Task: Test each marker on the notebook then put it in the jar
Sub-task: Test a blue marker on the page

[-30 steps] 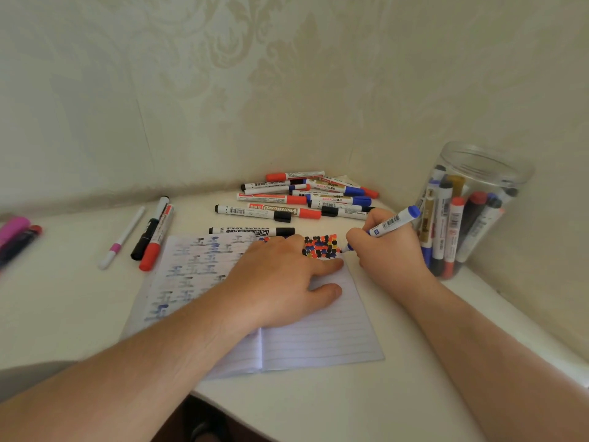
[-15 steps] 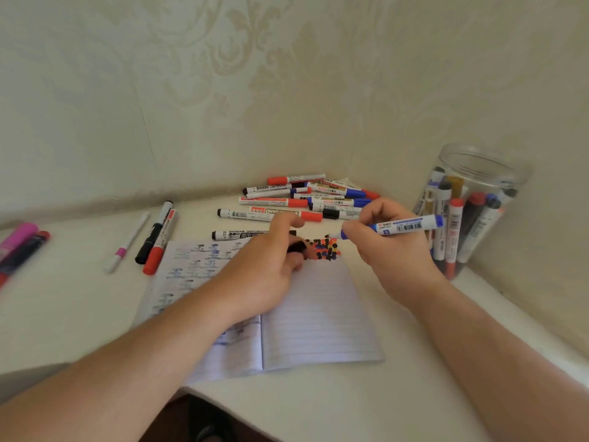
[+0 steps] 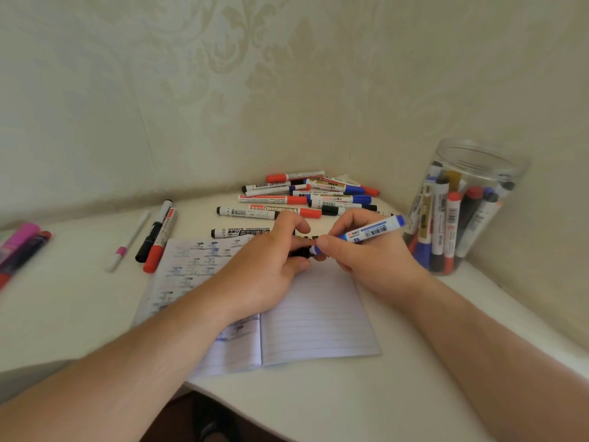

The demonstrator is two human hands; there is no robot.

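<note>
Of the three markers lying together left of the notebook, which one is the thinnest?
The white marker with the pink band, leftmost of the three; the black marker and the red marker beside it are thicker.

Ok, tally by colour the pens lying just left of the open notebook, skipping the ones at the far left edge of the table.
Thin white pen with a pink band: 1
Black marker: 1
White marker with a red cap: 1
Total: 3
</note>
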